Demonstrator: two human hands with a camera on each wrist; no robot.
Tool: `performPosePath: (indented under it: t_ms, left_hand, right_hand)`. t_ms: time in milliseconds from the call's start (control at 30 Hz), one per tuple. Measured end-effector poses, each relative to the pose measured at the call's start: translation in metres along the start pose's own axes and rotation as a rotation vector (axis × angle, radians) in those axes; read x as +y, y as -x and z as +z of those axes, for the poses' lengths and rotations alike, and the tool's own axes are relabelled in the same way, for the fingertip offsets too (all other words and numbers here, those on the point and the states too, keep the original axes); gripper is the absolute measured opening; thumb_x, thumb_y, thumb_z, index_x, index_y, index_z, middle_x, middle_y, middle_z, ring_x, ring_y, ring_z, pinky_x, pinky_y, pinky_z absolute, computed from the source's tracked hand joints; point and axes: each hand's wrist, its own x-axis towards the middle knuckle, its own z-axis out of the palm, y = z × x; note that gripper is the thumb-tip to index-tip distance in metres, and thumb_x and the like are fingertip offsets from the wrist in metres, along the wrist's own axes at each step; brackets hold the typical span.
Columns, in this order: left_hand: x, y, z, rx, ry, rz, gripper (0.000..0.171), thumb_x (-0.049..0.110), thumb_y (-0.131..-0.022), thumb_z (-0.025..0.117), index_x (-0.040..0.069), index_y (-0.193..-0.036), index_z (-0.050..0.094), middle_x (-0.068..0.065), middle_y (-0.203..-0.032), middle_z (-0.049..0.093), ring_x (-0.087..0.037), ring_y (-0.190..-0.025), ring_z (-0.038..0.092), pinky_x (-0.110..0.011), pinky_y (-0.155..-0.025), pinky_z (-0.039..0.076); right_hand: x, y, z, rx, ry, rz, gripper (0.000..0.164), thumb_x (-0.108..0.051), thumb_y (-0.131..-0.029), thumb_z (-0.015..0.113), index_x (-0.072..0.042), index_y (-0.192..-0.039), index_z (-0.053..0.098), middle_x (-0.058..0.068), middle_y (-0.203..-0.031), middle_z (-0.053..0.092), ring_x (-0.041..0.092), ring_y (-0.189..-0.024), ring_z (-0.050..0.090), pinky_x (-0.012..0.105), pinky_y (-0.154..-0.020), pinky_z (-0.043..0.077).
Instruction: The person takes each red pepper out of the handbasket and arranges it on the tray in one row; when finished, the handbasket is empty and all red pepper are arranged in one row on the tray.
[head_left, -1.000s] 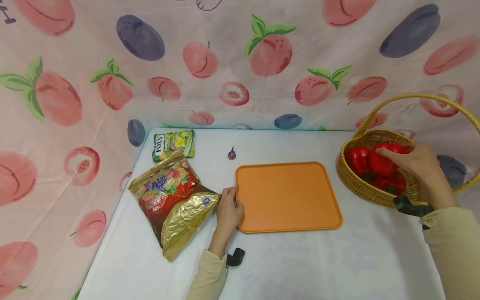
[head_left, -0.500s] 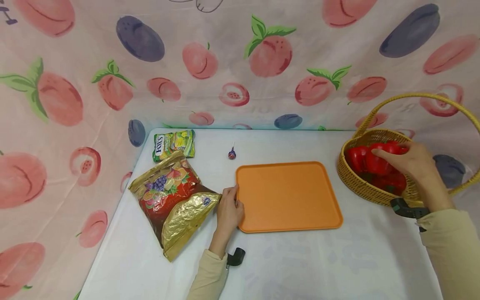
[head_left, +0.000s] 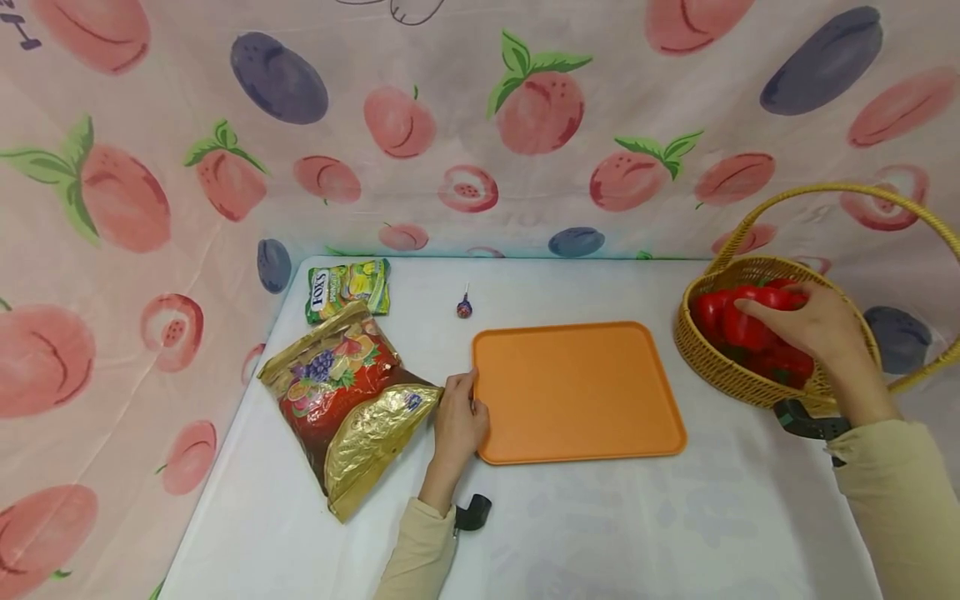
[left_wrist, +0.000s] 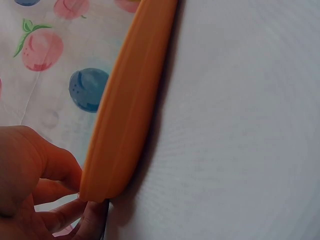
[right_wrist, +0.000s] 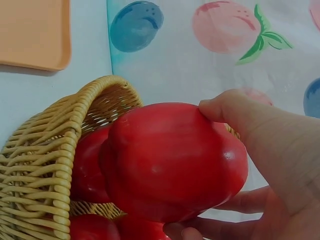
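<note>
Red bell pepper [right_wrist: 175, 160] is held at the mouth of the wicker basket [head_left: 712, 379], its long axis crosswise in the right-wrist view; which end bears the stem cannot be told. It is pinched between thumb and fingers by the forward-extended right hand [head_left: 821, 325]. The orange tray [head_left: 577, 396] is gripped at its left edge by the left hand [head_left: 456, 421].

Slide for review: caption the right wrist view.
Right hand grips a red bell pepper at a wicker basket holding more red peppers, an orange tray nearby.
</note>
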Motion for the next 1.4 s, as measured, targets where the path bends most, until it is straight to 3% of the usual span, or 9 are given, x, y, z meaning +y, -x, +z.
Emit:
performPosePath:
  t_ms: [800,1400]
  left_hand:
    - [-0.003,0.001,0.0,0.003,0.007,0.014,0.049,-0.005,-0.084,0.057,-0.004,-0.132,0.058,-0.02,-0.12,0.058,-0.027,-0.09,0.057,-0.042,-0.076,0.048]
    - [-0.004,0.0,0.001,-0.005,0.0,0.005,0.049,-0.005,-0.084,0.058,-0.004,-0.133,0.058,-0.02,-0.119,0.058,-0.028,-0.092,0.057,-0.043,-0.079,0.048]
  right_hand:
    - [-0.005,0.004,0.014,0.054,0.008,-0.04,0.101,-0.068,-0.087,0.052,0.013,-0.144,0.03,0.039,-0.13,0.04,0.055,-0.112,0.038,0.067,-0.083,0.044]
    - [-0.015,0.006,0.022,0.095,-0.011,-0.073,0.099,-0.067,-0.086,0.054,0.008,-0.146,0.032,0.037,-0.13,0.043,0.054,-0.112,0.041,0.066,-0.083,0.043]
